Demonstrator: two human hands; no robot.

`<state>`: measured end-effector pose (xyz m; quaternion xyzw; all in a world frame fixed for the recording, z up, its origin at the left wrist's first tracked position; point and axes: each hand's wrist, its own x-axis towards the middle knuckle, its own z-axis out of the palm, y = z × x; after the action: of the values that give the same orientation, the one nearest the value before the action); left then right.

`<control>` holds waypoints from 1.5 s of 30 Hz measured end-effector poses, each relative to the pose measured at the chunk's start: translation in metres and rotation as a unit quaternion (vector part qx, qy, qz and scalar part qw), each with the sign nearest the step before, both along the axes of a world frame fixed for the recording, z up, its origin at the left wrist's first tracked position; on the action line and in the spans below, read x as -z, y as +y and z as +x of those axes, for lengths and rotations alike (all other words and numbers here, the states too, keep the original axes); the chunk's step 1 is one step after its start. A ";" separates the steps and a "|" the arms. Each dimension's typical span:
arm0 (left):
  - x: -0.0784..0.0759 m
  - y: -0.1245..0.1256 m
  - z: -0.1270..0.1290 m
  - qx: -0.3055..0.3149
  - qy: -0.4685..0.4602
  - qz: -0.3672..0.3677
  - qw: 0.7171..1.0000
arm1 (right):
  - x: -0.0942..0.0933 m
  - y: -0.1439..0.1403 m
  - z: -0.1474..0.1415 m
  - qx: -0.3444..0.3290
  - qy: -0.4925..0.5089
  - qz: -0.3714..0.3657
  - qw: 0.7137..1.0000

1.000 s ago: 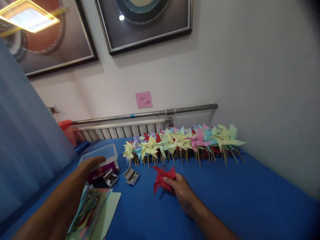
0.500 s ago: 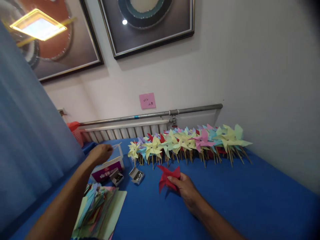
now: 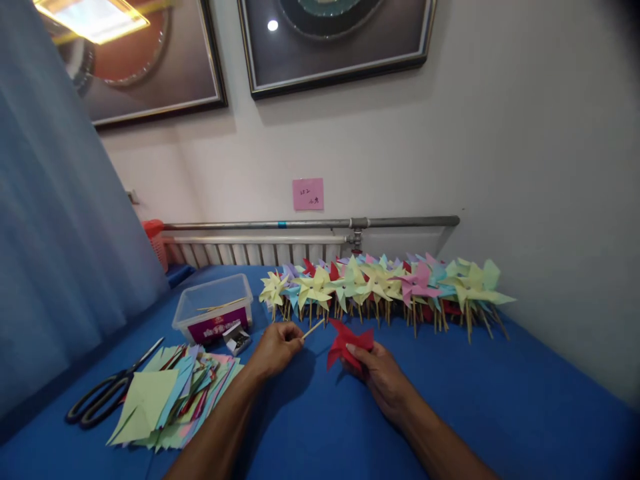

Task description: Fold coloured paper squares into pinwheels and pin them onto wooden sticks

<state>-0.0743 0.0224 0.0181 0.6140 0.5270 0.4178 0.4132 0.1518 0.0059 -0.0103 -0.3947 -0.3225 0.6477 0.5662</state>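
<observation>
Blue cloth [image 3: 450, 400] covers the work surface. Near left: stack of coloured paper squares [image 3: 170, 400], black scissors [image 3: 107, 390] beside it. Centre: left hand [image 3: 275, 348] pinched shut on a thin wooden stick [image 3: 313, 329]; right hand [image 3: 377, 373] just beside it, fingers closed on a red paper pinwheel [image 3: 349, 341] resting on the cloth. Beyond: small open box [image 3: 237, 338], clear plastic tub [image 3: 213, 308]. Far: row of finished pinwheels [image 3: 385, 287] along the wall, pink note [image 3: 308, 194] above
</observation>
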 end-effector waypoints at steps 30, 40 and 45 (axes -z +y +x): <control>0.007 -0.014 0.030 0.094 0.002 -0.058 0.994 | 0.006 0.001 -0.003 0.038 -0.015 -0.010 0.999; 0.006 -0.015 0.029 0.103 0.012 -0.065 0.993 | 0.008 0.002 -0.004 0.047 -0.008 -0.016 0.999; 0.006 -0.014 0.029 0.106 0.003 -0.068 0.992 | 0.011 0.006 -0.004 0.058 -0.010 -0.016 0.998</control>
<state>-0.0454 0.0080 0.0123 0.6384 0.4868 0.3332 0.4944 0.1474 0.0115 -0.0211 -0.4280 -0.2942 0.6148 0.5935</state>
